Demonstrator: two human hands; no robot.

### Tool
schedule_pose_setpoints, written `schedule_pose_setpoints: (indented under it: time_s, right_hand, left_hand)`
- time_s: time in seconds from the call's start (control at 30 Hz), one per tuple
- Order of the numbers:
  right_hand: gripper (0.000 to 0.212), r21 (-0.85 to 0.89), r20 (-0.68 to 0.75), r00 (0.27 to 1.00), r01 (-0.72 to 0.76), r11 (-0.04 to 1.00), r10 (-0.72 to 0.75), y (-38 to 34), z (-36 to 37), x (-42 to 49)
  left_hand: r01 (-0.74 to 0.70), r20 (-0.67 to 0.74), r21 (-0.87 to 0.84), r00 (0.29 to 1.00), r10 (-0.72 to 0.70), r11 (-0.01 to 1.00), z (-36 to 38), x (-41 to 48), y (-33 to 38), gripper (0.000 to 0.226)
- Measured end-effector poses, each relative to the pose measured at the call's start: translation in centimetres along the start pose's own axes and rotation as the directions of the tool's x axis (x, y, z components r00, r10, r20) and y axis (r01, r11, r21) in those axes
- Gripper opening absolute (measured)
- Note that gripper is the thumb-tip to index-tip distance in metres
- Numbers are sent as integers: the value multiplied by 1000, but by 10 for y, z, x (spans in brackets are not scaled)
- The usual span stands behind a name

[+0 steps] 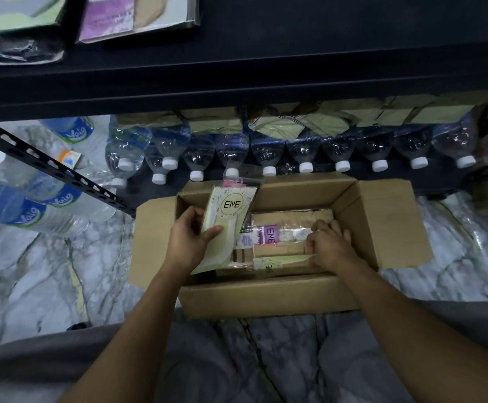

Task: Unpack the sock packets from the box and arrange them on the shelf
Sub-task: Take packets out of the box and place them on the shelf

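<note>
Head view, looking down into the open box [266, 295] on the marble floor, set against the foot of the shelf [237, 82].

- Step in hand: unpacking. One green sock packet [228, 219] is lifted out and stands tilted over the box's left end, with its hanger tab toward the water bottles [269, 152].
- Left hand [191, 237]: curled round the lower half of the green packet, thumb pressed on its front face and fingers behind. The hold looks firm.
- Right hand [330, 245]: down inside the box at its right end, fingers bent over the ends of the packets lying there, thumb along the near green packet [280, 264]. Whether it actually pinches a packet or only rests on the pile cannot be told.
- More stock lies flat in the box, among it a purple-labelled packet [269, 235].
- A few packets [138, 18] lie on the shelf top at the far left.

Judgement: early to middle of the job, since much remains in the box. The next move calls for carrying the green packet up over the shelf edge and setting it beside those already placed.
</note>
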State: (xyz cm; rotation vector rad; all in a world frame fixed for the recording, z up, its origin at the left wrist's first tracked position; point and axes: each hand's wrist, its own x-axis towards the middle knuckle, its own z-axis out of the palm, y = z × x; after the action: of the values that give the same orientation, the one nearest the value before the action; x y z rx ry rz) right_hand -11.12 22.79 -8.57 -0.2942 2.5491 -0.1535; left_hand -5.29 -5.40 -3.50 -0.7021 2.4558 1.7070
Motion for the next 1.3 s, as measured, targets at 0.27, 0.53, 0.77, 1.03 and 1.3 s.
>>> schedule_pose_setpoints:
  time_s: [0.27, 0.53, 0.77, 1.03, 1.3]
  right_hand:
    - [24, 38, 62, 998, -5, 999, 3, 1, 1, 1]
    - [34, 345, 6, 998, 53, 937, -58, 0, -10, -6]
    - [33, 553, -121, 993, 80, 829, -15, 3, -32, -20]
    - [24, 703, -284, 958, 175, 689, 46, 6, -91, -54]
    - [13, 834, -413, 907, 339, 435, 86, -13, -138, -132]
  left_hand:
    - [22, 4, 3, 1000, -22, 1000, 0, 1, 0, 22]
    - [4, -3, -8, 1000, -4, 1000, -5, -2, 10, 23]
    - [-71, -76, -56, 995, 67, 996, -12, -14, 30, 22]
    - [-156, -273, -124, 955, 117, 980, -29, -51, 62, 18]
    - [-175, -334, -310, 940, 65, 934, -52, -100, 95, 20]
